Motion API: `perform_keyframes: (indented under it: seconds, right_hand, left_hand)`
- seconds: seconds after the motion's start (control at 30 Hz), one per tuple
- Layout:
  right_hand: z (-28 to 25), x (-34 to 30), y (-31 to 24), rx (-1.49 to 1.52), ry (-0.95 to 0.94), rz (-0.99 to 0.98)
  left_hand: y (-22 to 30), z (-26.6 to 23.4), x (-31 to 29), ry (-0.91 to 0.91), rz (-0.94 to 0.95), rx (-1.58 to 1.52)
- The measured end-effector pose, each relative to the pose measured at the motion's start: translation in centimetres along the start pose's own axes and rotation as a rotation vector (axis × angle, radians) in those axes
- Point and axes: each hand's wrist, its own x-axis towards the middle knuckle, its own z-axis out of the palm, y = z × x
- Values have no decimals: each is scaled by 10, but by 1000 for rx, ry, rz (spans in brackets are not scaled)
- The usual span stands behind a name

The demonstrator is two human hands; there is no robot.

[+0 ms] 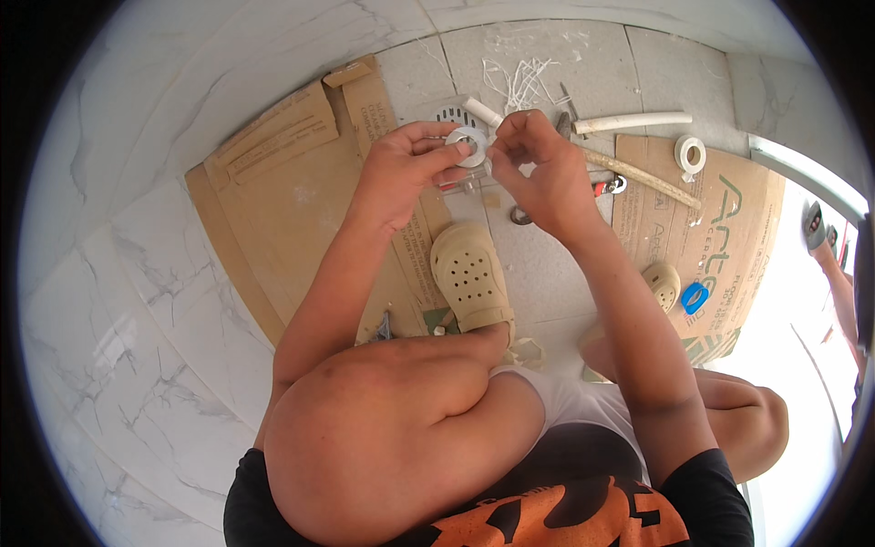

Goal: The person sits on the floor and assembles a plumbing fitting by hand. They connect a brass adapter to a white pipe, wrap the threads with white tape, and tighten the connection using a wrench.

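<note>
Between the thumb and fingers of my left hand (401,171) is a small white tape roll (478,138), its round face turned up. My right hand (547,173) is curled just right of the roll, thumb and fingertips pinched together. Whatever sits in that pinch, if anything, is too small or hidden to tell. Below the hands lies a slotted drain cover (447,115), partly hidden by my left fingers. A white pipe (483,111) runs behind my right fingertips. A tool with red parts (612,186) is partly covered by my right wrist.
Cardboard sheets (283,201) cover the floor at left and right. Beyond my hands lie tangled white strands (524,84) and another pipe (633,122). On the right cardboard are a second tape roll (690,170) and a blue ring (695,298). Another person's arm (839,283) shows at far right.
</note>
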Motion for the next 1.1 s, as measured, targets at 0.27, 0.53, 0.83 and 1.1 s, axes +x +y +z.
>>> perform_keyframes:
  seconds: [0.27, 0.53, 0.83, 1.1]
  right_hand:
    - [-10, 14, 4, -113, 107, -19]
    - [-8, 7, -2, -204, -9, -159]
    - [-5, -1, 0, -568, -126, -299]
    - [-2, -3, -4, -602, -121, -340]
  left_hand:
    - [3, 3, -3, -16, 49, 154]
    - [0, 16, -9, 162, 398, 502]
    - [5, 21, -18, 126, 453, 843]
    - [13, 19, -19, 82, 430, 855]
